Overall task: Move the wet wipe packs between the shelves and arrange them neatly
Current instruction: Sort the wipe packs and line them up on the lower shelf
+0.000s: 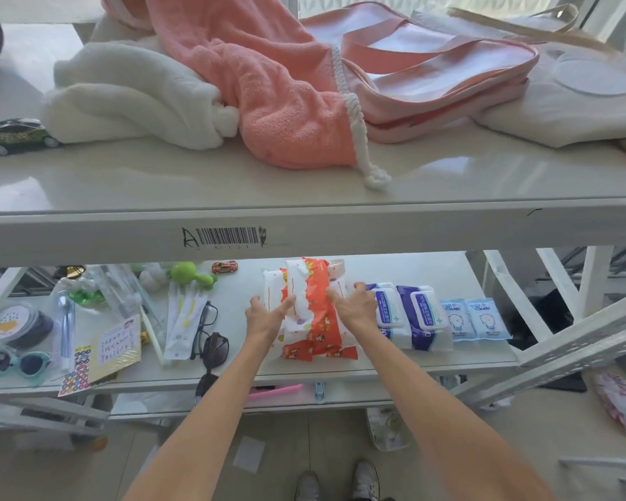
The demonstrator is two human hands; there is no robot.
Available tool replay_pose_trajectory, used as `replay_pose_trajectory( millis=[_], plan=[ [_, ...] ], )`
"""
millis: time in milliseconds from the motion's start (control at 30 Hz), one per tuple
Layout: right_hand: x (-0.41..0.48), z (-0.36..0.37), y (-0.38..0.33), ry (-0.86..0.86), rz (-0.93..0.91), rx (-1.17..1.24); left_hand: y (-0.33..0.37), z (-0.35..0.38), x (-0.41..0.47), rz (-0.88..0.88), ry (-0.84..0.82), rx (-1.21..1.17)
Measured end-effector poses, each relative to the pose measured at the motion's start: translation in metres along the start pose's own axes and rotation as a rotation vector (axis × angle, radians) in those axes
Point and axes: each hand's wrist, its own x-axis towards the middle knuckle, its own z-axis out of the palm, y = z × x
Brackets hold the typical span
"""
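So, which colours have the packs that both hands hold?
Orange and white, with small cartoon prints; the head view shows the packs best.

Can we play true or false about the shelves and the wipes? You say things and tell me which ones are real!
1. The left hand and the right hand both grip the orange-and-white wipe packs. True.
2. Those packs are up on the top shelf. False: they are at the lower shelf, under the top one.
3. The pink towel lies on the top shelf. True.
4. The dark toy car sits at the right end of the top shelf. False: it is at the left end.
5. The blue-and-white wipe packs lie just right of the right hand. True.
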Motion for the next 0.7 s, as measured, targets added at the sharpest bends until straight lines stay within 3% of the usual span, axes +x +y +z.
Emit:
replay_pose_trajectory(
  millis=[100, 167, 400, 533, 700],
  plan=[
    [0.014, 0.004, 0.010, -0.220, 0.260, 0.339, 0.002, -0.005, 0.003, -0.120, -0.050, -0.165],
    [0.017, 0.008, 0.016, -0.262, 0.289, 0.442, 0.004, -0.006, 0.005, -0.143, -0.049, -0.206],
    [0.042, 0.029, 0.039, -0.455, 0.312, 0.444, 0.010, -0.004, -0.004, -0.142, -0.209, -0.145],
    [0.080, 0.067, 0.074, -0.483, 0.308, 0.450, 0.005, -0.013, -0.009, -0.127, -0.244, -0.189],
    [0.038, 0.041, 0.047, -0.517, 0.282, 0.548, -0.003, -0.016, -0.022, -0.119, -0.282, -0.317]
  ],
)
